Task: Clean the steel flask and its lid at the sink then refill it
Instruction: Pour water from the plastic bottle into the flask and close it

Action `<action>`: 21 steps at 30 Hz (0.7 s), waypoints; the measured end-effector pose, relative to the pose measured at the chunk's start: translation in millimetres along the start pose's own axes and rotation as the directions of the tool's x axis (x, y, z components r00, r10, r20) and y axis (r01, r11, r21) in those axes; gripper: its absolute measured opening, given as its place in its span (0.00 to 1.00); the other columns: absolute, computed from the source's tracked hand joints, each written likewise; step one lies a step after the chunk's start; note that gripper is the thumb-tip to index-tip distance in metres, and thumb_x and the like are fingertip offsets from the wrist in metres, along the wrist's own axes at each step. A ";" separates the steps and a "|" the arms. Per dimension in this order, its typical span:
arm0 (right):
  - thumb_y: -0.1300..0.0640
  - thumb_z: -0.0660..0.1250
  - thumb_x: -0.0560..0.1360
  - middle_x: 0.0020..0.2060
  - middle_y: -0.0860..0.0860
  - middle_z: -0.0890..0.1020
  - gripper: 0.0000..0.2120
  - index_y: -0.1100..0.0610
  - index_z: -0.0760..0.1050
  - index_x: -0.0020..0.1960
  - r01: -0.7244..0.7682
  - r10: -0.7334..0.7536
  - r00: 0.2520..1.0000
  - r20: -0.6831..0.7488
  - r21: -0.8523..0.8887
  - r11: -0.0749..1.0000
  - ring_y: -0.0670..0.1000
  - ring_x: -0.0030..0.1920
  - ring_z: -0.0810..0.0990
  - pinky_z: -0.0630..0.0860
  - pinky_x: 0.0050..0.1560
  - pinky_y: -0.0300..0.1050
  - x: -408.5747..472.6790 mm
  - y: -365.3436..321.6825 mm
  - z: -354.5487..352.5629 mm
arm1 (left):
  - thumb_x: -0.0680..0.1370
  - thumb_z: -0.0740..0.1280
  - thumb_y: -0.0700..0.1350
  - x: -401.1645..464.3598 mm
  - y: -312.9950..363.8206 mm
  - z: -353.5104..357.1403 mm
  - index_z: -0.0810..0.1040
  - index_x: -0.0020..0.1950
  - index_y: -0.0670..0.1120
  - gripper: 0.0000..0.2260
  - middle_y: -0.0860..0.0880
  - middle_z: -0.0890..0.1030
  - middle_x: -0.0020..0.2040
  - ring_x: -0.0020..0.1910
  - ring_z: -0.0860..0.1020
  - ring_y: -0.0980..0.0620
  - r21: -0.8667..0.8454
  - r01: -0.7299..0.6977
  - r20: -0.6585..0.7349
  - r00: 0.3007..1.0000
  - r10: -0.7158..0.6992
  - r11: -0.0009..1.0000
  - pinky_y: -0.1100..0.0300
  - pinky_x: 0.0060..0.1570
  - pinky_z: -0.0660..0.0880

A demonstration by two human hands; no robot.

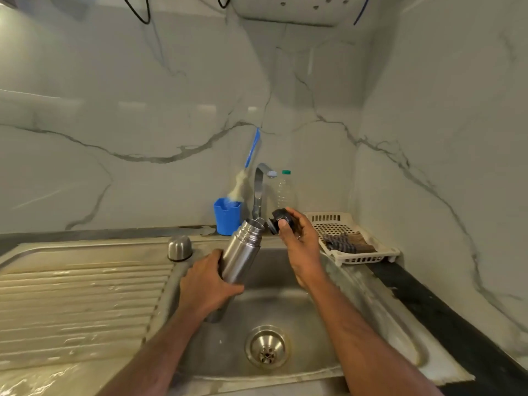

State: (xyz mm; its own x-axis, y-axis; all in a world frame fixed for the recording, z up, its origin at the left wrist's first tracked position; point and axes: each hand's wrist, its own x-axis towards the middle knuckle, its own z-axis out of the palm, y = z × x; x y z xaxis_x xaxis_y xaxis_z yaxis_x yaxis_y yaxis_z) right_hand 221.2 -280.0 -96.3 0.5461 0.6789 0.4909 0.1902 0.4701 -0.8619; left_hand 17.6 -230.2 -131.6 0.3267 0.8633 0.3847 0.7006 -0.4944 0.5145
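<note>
The left hand [204, 284] wraps its grip round the lower body of the steel flask [243, 252], fingers curled about the smooth brushed cylinder. The flask tilts up and to the right over the sink basin [285, 307], its ridged, open mouth just below the tap [261, 187]. Just right of that mouth, the right hand [300, 241] pinches the dark round stopper [278, 221] between thumb and fingertips, apart from the flask.

Left of the left-hand grip, a domed steel cap [179, 247] stands mouth down on the sink rim, beside the ribbed, wet draining board [80, 304]. Below both hands lies the round metal drain strainer [268, 346] in the basin floor.

Behind the flask a blue plastic cup [227, 216] holds a bottle brush [243, 178] with a pale fuzzy head and blue handle, leaning on the marble-patterned wall. Beside the tap stands a clear plastic bottle [285, 190] with a green cap; whether it holds liquid cannot be told. Right of the right-hand grip, on the dark worktop [445, 318], a cream slotted tray [357, 241] holds what may be dark scrub pads [348, 242].
</note>
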 end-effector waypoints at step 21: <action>0.57 0.71 0.78 0.63 0.46 0.81 0.18 0.40 0.78 0.64 -0.017 0.037 0.965 0.259 -0.079 0.997 0.46 0.64 0.78 0.78 0.61 0.41 -15.7 -5.4 4.7 | 0.63 0.78 0.63 -4.5 1.7 -1.1 0.71 0.70 0.56 0.38 0.55 0.79 0.60 0.49 0.73 0.59 0.073 -0.109 0.050 0.993 0.106 0.991 0.61 0.47 0.72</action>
State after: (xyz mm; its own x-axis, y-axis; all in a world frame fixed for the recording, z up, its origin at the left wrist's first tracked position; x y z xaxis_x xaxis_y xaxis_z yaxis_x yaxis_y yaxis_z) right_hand 207.8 -290.5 -98.8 0.3230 0.8186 0.4749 0.2451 0.4123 -0.8774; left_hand 16.7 -235.0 -131.6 0.4301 0.8101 0.3984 0.7054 -0.5770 0.4118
